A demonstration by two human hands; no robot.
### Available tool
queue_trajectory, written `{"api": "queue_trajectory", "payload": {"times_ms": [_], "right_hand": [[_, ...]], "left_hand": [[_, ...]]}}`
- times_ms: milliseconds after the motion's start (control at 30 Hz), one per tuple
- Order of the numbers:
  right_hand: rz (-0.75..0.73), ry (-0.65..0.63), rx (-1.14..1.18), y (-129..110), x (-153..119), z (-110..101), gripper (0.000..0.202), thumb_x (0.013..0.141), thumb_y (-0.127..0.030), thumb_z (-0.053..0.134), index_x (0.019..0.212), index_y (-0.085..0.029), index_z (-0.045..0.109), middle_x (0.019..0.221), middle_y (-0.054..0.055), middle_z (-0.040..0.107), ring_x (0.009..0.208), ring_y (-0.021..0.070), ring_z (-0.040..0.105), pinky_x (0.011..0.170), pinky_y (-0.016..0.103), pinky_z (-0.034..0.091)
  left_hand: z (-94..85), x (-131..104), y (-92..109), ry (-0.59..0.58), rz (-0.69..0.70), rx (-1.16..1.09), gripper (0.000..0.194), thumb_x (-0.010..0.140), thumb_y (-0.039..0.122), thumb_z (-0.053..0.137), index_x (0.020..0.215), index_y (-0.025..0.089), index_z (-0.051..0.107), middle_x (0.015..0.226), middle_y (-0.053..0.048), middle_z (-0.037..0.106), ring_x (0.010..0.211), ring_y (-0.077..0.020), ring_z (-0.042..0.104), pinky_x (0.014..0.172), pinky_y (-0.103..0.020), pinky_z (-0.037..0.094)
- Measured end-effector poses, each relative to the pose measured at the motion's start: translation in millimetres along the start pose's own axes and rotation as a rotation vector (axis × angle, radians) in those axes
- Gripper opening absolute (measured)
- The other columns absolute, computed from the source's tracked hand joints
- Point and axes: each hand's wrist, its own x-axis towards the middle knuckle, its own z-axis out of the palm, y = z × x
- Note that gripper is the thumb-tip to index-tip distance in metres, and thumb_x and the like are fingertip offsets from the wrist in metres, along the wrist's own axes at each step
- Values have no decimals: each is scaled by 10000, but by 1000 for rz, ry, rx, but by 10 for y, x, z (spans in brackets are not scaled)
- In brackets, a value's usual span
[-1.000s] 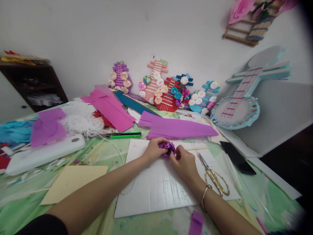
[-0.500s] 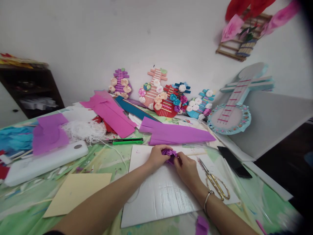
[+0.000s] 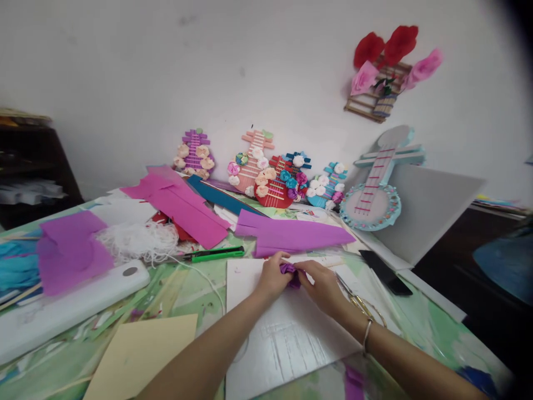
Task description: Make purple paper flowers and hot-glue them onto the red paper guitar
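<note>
Between my fingertips is a small crumpled purple crepe paper flower (image 3: 288, 269), held over the upper part of a white foam board (image 3: 275, 350). My left hand (image 3: 273, 275) pinches it from the left, thumb and fingers closed around its edge. From the right, my right hand (image 3: 321, 282) grips its other side with thumb and forefinger. Fingers cover much of the paper. Gold-handled scissors (image 3: 361, 304) lie on the board beside my right wrist, partly hidden by it. Just behind the board is a larger sheet of purple crepe paper (image 3: 295, 234).
A green utility knife (image 3: 217, 253) and tangled white string (image 3: 139, 239) lie to the left, near a white glossy device (image 3: 75, 308). A black phone (image 3: 385, 272) rests at right. Decorated paper instruments (image 3: 275, 189) lean along the wall. Tan card (image 3: 144, 355) lies front left.
The camera view has turned slightly right and tipped up. My right hand and forearm now cover more of the scissors. Both hands still hold the purple paper.
</note>
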Motion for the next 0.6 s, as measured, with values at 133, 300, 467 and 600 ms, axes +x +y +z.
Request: {"api": "queue_trajectory", "payload": {"times_ms": [133,300,467,600], "right_hand": [[-39,-48,13,-105,207,-187,184,842,-176,530,953,-200,674,861,56,721,772,175,663,730,297,506],[289,-74,127,116,1007,-220,159,795,-155,592,923,-196,676,869,27,717,820,158,655,792,279,483],[554,-30,181,872,1794,98,233,856,-254,597,1057,-136,612,1047,85,639,925,191,614,826,373,502],[741,55,297,1465,2060,391,333,898,-323,543,1186,-155,534,1179,88,566,994,204,589,829,412,511]], "left_hand": [[-12,3,17,44,11,-15,371,598,-10,599,932,151,602,827,-66,693,786,-200,647,760,-324,486],[-45,54,40,145,-35,-76,391,557,-48,610,901,136,626,930,-107,695,889,-223,646,855,-350,462],[-80,61,69,192,-92,-192,288,621,23,616,889,128,603,888,-111,697,847,-216,658,793,-324,482],[-88,63,96,245,-147,-329,310,622,64,639,921,122,579,880,-117,700,826,-214,657,758,-300,483]]}}
